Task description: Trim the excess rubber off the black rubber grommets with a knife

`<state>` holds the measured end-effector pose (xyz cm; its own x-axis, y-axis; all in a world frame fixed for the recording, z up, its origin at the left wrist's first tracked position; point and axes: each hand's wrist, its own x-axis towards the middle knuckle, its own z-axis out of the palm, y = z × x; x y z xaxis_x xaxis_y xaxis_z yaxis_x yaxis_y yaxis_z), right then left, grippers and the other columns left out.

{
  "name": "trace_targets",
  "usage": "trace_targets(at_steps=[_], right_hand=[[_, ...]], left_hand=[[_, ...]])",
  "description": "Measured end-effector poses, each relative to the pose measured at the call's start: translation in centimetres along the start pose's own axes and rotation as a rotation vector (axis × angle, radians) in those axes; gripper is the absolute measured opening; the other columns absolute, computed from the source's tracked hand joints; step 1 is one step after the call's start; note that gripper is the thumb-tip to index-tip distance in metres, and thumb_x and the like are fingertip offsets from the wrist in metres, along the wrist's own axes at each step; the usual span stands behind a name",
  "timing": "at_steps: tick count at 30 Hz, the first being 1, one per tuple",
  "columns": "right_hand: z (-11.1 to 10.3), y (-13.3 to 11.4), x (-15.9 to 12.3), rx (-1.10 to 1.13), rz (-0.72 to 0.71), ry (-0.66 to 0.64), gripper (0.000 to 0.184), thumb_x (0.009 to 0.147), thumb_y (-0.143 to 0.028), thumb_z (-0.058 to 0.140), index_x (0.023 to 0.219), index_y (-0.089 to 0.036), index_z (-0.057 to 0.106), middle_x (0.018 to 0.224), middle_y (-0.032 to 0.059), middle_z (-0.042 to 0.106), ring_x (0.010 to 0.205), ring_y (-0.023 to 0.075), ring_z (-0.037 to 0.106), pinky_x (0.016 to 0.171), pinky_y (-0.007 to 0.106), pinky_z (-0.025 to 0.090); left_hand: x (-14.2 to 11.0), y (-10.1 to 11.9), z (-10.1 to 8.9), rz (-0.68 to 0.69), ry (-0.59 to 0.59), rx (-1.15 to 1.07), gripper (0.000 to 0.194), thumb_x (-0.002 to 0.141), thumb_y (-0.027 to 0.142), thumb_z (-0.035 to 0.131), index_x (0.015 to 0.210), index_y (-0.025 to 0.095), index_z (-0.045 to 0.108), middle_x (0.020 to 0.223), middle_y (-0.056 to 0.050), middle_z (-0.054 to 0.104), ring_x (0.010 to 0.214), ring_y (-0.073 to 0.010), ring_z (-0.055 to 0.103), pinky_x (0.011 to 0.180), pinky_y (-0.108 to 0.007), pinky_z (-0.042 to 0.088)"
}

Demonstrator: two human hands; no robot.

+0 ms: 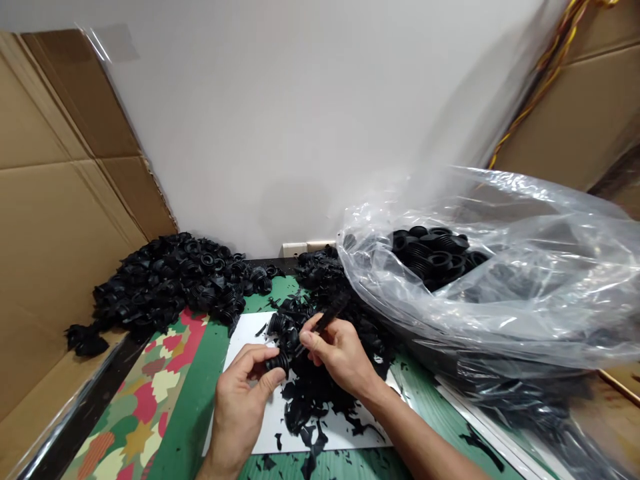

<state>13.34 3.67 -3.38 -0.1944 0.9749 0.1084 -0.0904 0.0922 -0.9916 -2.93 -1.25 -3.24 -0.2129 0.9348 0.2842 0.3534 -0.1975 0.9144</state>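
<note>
My left hand pinches a small black rubber bellows between thumb and fingers, above a white sheet. My right hand grips a slim black-handled tool, probably a craft knife, though its blade is hidden. The tool's lower end sits right next to the bellows. Black rubber scraps lie strewn across the sheet under both hands. A heap of black rubber bellows lies beyond my left hand, and more sit inside a transparent plastic bag to the right.
The sheet lies on a green cutting mat, with a camouflage-patterned sheet to its left. Cardboard panels line the left side, and a white wall stands behind. Twisted yellow cables run along the upper right.
</note>
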Motion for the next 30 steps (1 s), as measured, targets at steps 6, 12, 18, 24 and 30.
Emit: trace_targets(at_steps=[6, 12, 18, 24, 30], right_hand=[[0.6, -0.6, -0.5, -0.009, 0.172, -0.238, 0.018, 0.069, -0.033, 0.062, 0.069, -0.016, 0.056, 0.052, -0.0052, 0.047, 0.043, 0.0082, 0.042, 0.041, 0.020, 0.035], [1.1, -0.2, -0.6, -0.037, 0.265, -0.329, 0.016, 0.068, -0.030, 0.061, 0.064, -0.015, 0.054, 0.051, -0.0054, 0.048, 0.039, 0.0068, 0.042, 0.038, 0.019, 0.033], [1.4, -0.2, -0.7, 0.053, 0.228, -0.318, 0.019, 0.067, -0.032, 0.059, 0.058, -0.017, 0.052, 0.039, -0.0077, 0.043, 0.035, 0.0068, 0.039, 0.038, 0.019, 0.032], [1.4, -0.2, -0.6, 0.042, 0.236, -0.273, 0.015, 0.065, -0.029, 0.056, 0.057, -0.017, 0.052, 0.037, -0.0080, 0.042, 0.034, 0.0071, 0.039, 0.036, 0.019, 0.033], [1.5, 0.0, -0.6, 0.048, 0.250, -0.237, 0.014, 0.064, -0.028, 0.056, 0.057, -0.017, 0.052, 0.036, -0.0084, 0.042, 0.033, 0.0070, 0.038, 0.036, 0.019, 0.035]], left_hand=[[0.0, -0.1, 0.0, -0.009, 0.024, -0.019, 0.013, 0.060, 0.025, 0.072, 0.072, 0.021, 0.074, 0.077, -0.004, 0.070, 0.074, -0.0196, 0.064, 0.063, -0.026, 0.053], [0.1, -0.1, 0.0, -0.008, 0.017, -0.006, 0.015, 0.059, 0.028, 0.074, 0.073, 0.021, 0.074, 0.074, -0.003, 0.069, 0.070, -0.0195, 0.064, 0.061, -0.027, 0.052], [0.0, 0.1, 0.0, -0.004, 0.026, -0.017, 0.017, 0.058, 0.027, 0.075, 0.075, 0.021, 0.075, 0.079, -0.004, 0.069, 0.074, -0.0204, 0.063, 0.062, -0.027, 0.051], [-0.1, 0.0, 0.1, -0.039, 0.062, -0.014, 0.022, 0.056, 0.025, 0.076, 0.077, 0.020, 0.073, 0.082, -0.003, 0.068, 0.065, -0.0166, 0.060, 0.058, -0.026, 0.050], [-0.1, 0.2, 0.2, -0.187, 0.060, -0.059, 0.028, 0.057, 0.030, 0.076, 0.080, 0.017, 0.070, 0.068, 0.000, 0.065, 0.049, -0.0103, 0.051, 0.045, -0.021, 0.043]])
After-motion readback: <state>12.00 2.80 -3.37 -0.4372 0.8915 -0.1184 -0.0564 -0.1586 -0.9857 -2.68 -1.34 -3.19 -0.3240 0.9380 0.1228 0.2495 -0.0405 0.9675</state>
